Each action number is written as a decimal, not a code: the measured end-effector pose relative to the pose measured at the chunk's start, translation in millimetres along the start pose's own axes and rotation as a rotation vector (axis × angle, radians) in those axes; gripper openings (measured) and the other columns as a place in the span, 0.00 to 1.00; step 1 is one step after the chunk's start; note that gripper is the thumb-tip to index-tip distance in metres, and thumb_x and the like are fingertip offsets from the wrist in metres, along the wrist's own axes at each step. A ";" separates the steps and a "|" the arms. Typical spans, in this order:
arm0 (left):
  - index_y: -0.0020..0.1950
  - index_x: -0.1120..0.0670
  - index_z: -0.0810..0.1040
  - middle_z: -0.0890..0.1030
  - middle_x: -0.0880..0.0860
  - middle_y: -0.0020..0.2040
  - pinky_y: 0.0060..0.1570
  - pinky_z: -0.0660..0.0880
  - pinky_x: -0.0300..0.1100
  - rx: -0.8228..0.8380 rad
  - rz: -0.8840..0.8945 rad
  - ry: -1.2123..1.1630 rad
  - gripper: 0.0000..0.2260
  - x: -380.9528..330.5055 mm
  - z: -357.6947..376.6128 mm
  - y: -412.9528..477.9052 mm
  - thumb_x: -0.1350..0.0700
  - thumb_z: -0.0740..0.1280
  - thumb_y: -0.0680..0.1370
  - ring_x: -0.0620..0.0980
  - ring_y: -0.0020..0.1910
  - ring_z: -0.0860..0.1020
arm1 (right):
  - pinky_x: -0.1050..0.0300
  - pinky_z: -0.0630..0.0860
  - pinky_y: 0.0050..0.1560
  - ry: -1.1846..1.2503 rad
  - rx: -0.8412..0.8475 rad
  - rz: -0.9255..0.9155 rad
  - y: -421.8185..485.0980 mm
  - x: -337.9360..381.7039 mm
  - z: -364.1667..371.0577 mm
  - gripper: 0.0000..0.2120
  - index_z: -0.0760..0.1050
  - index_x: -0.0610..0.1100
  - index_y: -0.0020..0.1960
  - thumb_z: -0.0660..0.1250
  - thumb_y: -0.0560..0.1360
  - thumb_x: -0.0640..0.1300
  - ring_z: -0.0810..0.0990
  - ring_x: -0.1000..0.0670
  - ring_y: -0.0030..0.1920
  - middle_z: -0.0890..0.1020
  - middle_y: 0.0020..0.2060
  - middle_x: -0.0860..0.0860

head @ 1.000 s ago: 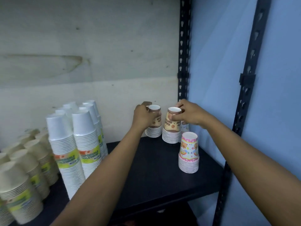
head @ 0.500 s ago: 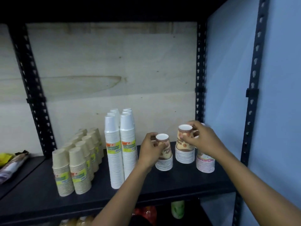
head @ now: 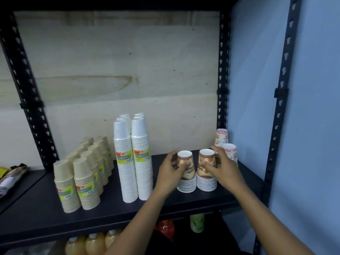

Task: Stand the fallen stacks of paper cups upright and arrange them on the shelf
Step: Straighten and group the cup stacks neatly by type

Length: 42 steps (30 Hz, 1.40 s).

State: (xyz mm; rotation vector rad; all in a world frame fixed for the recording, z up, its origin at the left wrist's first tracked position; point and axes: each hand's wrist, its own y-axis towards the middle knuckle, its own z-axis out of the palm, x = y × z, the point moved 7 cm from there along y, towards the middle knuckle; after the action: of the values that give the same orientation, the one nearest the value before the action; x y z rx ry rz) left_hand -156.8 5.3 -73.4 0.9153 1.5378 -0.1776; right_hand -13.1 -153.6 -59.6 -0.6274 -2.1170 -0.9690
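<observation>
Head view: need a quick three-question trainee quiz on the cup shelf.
1. True or false: the left hand and the right hand each grip a brown-patterned cup stack.
2. The white cup stacks stand: A) left of both hands, B) right of both hands, C) on the level below.
3. How many pink-patterned cup stacks show behind the right hand?
Key: 1 true; 2 A; 3 two.
</observation>
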 end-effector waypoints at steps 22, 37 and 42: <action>0.74 0.50 0.65 0.75 0.42 0.64 0.62 0.73 0.38 0.086 -0.031 0.321 0.36 45.1 4.0 -33.4 0.49 0.77 0.71 0.40 0.62 0.75 | 0.64 0.76 0.61 0.037 0.084 0.039 -34.7 -57.6 29.8 0.35 0.69 0.54 0.72 0.79 0.70 0.52 0.78 0.61 0.61 0.75 0.63 0.56; 0.74 0.47 0.71 0.78 0.44 0.68 0.51 0.69 0.21 0.119 -0.031 0.319 0.35 47.1 0.0 -35.0 0.48 0.80 0.70 0.37 0.61 0.77 | 0.60 0.71 0.66 0.101 0.203 0.090 -31.1 -70.0 32.3 0.37 0.61 0.49 0.78 0.75 0.75 0.42 0.73 0.57 0.67 0.72 0.67 0.58; 0.76 0.46 0.70 0.77 0.42 0.68 0.49 0.68 0.17 0.152 -0.020 0.317 0.34 44.7 1.1 -35.0 0.49 0.79 0.71 0.33 0.57 0.76 | 0.58 0.71 0.68 0.110 0.206 0.077 -29.8 -71.5 32.1 0.36 0.61 0.51 0.78 0.75 0.75 0.42 0.74 0.56 0.69 0.73 0.70 0.56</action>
State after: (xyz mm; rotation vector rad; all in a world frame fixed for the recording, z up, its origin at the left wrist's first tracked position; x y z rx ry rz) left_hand -173.9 0.7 -127.4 1.0868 1.8457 -0.1711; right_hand -1.2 -155.5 -142.6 -0.5348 -2.0463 -0.7153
